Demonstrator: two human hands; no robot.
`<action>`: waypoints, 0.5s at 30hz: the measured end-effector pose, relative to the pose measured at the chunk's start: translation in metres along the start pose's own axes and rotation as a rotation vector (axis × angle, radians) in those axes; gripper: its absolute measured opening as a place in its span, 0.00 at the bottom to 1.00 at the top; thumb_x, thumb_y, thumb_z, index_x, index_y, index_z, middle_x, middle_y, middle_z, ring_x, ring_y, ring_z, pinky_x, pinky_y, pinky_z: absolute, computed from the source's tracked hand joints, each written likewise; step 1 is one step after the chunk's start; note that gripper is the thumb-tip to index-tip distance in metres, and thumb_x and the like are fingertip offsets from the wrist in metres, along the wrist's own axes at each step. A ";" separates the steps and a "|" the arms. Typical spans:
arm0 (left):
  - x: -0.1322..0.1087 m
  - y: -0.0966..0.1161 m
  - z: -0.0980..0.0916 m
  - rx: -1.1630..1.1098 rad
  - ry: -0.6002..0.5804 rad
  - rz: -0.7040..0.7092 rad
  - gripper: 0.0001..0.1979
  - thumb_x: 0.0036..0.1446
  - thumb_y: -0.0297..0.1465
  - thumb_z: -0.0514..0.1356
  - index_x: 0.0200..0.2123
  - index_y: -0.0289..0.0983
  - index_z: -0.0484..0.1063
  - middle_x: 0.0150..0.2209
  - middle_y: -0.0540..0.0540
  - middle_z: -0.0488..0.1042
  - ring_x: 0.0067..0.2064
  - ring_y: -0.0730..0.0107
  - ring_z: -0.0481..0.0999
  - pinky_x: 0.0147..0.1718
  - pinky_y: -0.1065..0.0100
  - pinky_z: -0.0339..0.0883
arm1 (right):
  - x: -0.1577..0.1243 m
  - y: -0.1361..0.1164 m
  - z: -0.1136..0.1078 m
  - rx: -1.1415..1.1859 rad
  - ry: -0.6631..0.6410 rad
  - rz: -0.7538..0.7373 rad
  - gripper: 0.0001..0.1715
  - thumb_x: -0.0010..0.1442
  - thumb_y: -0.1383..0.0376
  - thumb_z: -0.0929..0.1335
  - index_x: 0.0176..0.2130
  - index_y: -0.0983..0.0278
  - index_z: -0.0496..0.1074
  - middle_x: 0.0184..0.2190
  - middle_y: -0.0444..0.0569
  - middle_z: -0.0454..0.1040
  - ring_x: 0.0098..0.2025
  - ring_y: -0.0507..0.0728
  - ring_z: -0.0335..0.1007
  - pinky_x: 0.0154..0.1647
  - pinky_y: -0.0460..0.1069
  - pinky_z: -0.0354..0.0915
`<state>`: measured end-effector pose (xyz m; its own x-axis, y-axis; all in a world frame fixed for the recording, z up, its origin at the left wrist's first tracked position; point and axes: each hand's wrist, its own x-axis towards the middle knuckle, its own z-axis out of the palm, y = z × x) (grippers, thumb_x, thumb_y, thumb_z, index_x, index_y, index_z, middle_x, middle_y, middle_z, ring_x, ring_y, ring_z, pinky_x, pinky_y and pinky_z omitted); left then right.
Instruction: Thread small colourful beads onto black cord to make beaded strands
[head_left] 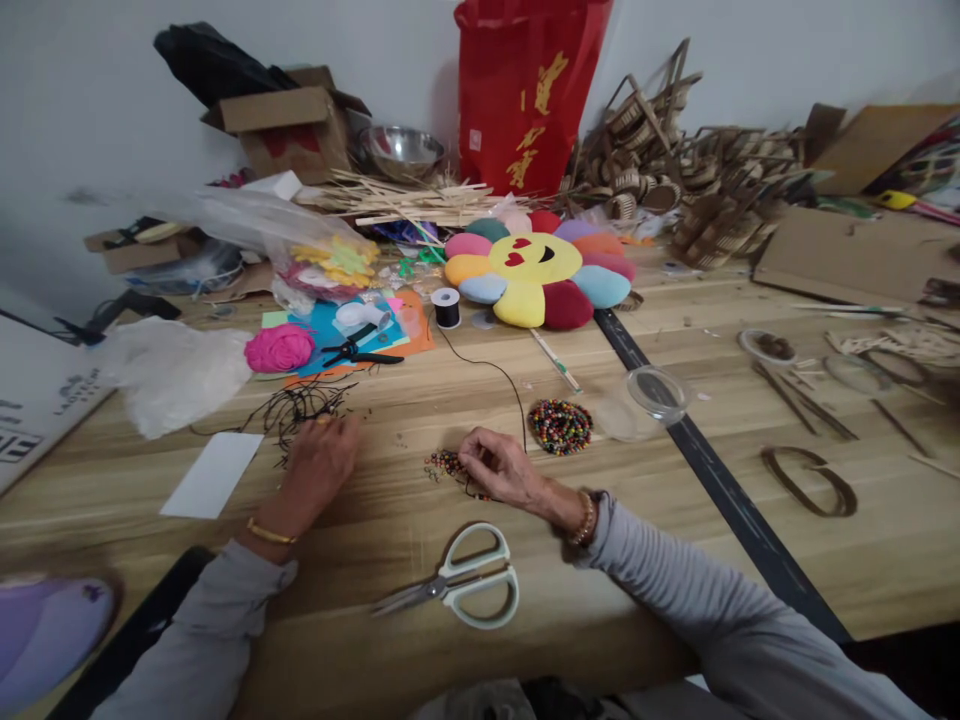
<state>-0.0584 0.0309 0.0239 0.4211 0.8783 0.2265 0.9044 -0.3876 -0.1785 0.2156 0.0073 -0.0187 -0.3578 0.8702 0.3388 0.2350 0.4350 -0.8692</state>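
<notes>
My left hand (321, 462) is over the edge of a tangle of short black cords (289, 412). Its fingers point down and are smeared, so their grip is unclear. My right hand (504, 466) has thumb and forefinger pinched together at a small pile of coloured beads (444, 462); whatever is between the fingertips is too small to make out. Below that hand, a black cord with a few beads (480, 494) shows on the table. A coil of strung multicoloured beads (561, 427) lies to its right. Scissors with pale green handles (480, 575) lie nearer to me.
A spool of black cord (447, 308) trails its line toward my right hand. Beyond it sits a flower cushion (536, 262). Black pliers (360, 352) and pink yarn (280, 348) are at left, above a white card (212, 475). A clear round container (658, 393) stands right.
</notes>
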 end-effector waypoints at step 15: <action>-0.008 0.089 -0.016 -0.664 -0.111 0.385 0.11 0.64 0.24 0.49 0.32 0.36 0.70 0.32 0.46 0.73 0.36 0.67 0.72 0.38 0.66 0.67 | 0.009 -0.008 -0.005 0.229 0.117 0.151 0.14 0.59 0.56 0.65 0.31 0.65 0.64 0.22 0.41 0.62 0.23 0.49 0.55 0.23 0.43 0.54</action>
<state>0.0197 -0.0156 0.0219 0.7365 0.6569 0.1615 0.5623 -0.7272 0.3937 0.2149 0.0124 -0.0073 -0.2245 0.9478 0.2266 0.0627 0.2461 -0.9672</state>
